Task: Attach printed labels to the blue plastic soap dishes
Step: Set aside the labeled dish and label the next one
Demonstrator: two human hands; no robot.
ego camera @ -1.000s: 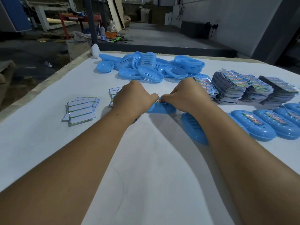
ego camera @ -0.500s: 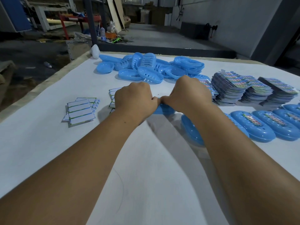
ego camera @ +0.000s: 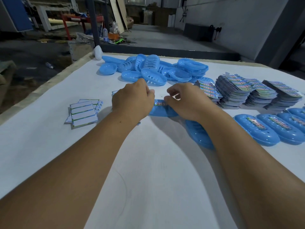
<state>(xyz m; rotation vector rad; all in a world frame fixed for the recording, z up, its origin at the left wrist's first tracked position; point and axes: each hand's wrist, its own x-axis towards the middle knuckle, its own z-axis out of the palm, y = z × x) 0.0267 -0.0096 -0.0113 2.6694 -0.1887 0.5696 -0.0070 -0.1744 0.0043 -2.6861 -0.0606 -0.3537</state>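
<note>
1. Both hands have drawn apart since half a second ago, when their knuckles met over the soap dish; a gap between them now bares the printed label (ego camera: 159, 102) on top of the soap dish (ego camera: 162, 111).
2. That soap dish lies on the white surface (ego camera: 148, 162), between the 2 hands, with the label lying along its top.
3. Left hand (ego camera: 132, 100) sits at the left end of the dish, fingers curled under; its grip is hidden by the back of the hand, so I cannot tell whether it pinches anything.
4. Right hand (ego camera: 184, 100) sits at the right end, fingers curled, fingertips near the label's right end; whether they pinch the label cannot be told.
5. Under the right forearm lies another blue dish (ego camera: 198, 136), partly hidden.
6. To the right stands a row of labelled dishes (ego camera: 257, 131), side by side.
7. Behind them rise stacks of printed labels (ego camera: 239, 91).
8. At the far edge is a heap of unlabelled dishes (ego camera: 153, 70).
9. To the left of the left hand lies a small pile of white backing slips (ego camera: 84, 113) with green edges.
10. A white rounded object (ego camera: 98, 52) stands at the far left corner.
</note>
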